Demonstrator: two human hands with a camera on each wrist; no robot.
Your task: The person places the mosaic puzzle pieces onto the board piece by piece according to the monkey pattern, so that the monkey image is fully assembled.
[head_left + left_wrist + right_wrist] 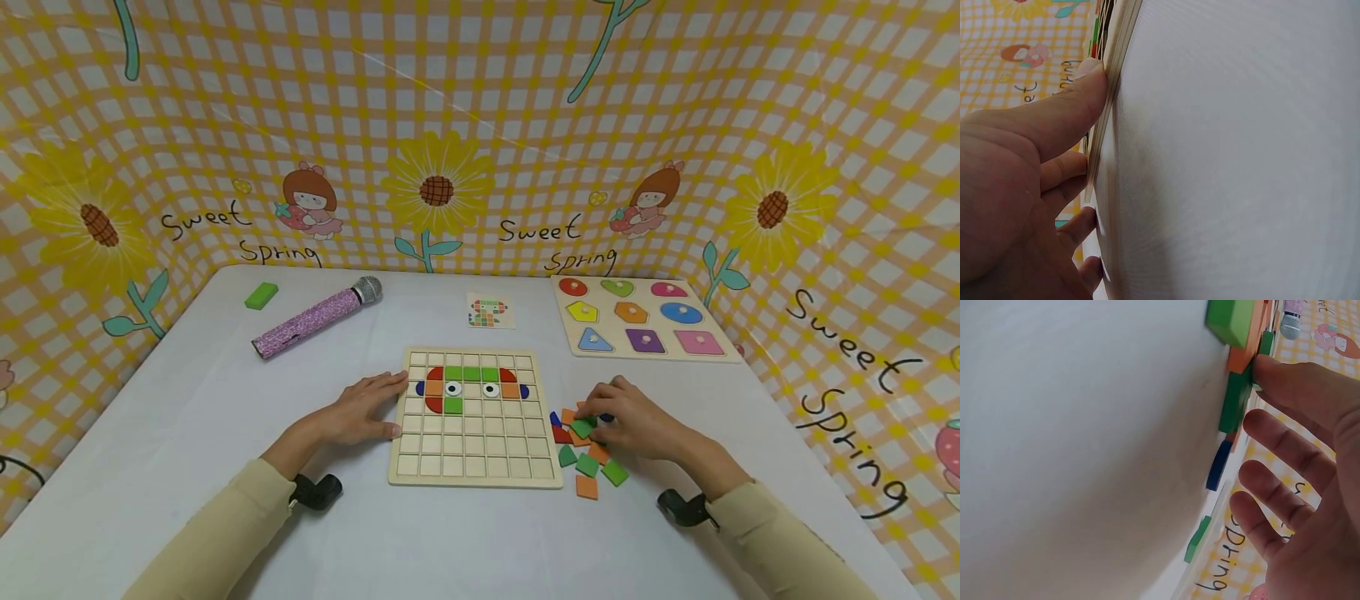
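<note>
A square wooden grid board [474, 467] lies on the table, with colored tiles and two eye pieces in its upper rows. My left hand [365, 406] rests against the board's left edge, fingers extended; in the left wrist view its thumb [1075, 106] presses the edge. To the right of the board, my right hand [637, 419] reaches over a loose pile of tiles. Its thumb and index finger pinch a green tile [582, 428]; the other fingers [1279, 481] are spread. Around it lie orange tiles [587, 487], a red piece [561, 435] and more green tiles [615, 473].
A small pattern card [491, 312] lies behind the board. At back right is a knobbed shape puzzle [645, 333]. A glittery pink microphone [311, 323] and a green block [261, 296] are at back left. Checked cloth [480, 108] surrounds the table's back and sides.
</note>
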